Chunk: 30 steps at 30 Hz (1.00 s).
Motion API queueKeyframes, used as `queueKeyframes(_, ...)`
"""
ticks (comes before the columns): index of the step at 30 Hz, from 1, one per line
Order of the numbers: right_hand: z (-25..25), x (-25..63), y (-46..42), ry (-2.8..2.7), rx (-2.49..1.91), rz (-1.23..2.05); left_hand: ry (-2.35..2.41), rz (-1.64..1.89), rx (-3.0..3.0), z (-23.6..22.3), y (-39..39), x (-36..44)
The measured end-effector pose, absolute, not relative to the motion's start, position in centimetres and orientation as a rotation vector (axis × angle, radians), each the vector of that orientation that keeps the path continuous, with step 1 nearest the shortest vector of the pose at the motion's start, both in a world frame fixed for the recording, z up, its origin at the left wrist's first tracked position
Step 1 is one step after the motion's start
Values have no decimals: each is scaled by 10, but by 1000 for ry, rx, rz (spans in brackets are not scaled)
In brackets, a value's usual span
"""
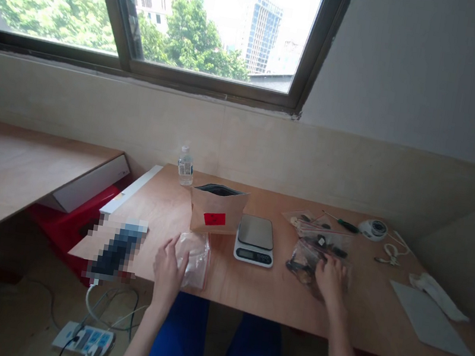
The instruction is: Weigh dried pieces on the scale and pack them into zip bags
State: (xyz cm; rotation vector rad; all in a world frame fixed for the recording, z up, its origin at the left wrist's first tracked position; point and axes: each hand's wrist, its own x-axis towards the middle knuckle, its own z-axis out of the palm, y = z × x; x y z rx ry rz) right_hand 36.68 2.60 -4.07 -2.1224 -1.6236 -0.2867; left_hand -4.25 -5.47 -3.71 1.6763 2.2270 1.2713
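My left hand (168,268) rests at the left edge of a clear plastic zip bag (197,263), with thumb and fingers apart. My right hand (330,277) has its fingers bent down over another clear zip bag (302,268) with dark small parts inside; the fingertips are partly hidden. Behind that lie more zip bags (321,234) with dark and pale pieces. A brown paper pouch (217,208) with a red label stands upright, its top open. To its right sits a white kitchen scale (256,240) with a bare metal plate.
A water bottle (186,167) stands at the back. Far right are a screwdriver (347,225), a white dome camera (373,229), a coiled cable (391,254) and a grey sheet (431,320). A pixelated dark object (118,249) lies left. A power strip (85,339) is on the floor.
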Motion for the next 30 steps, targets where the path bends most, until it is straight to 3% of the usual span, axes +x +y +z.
queueKeyframes(5, -45, 382, 15, -1559, -2319, -143, 2032, 820, 1885, -54, -54, -17)
queueKeyframes(9, -24, 374, -3, -1562, -2096, 181, 1909, 670, 1947, -70, -46, -22)
queueKeyframes(14, 14, 306, -44, -1564, -1687, 525, 1757, 910, 1839, -43, -49, -13)
queueKeyframes(17, 34, 245, -60, -1571, -1589, 606, 1403, 1160, 1575, -6, -67, 17)
queueKeyframes(20, 46, 196, -66, -1619, -1419, 716, 1074, 1101, 1354, 20, -86, 47)
queueKeyframes(25, 52, 159, -75, -1569, -1212, 950, 1170, 1284, 1164, 22, -97, 57)
queueKeyframes(30, 55, 151, -90, -1589, -1123, 931, 1232, 1299, 1110, 19, -97, 45)
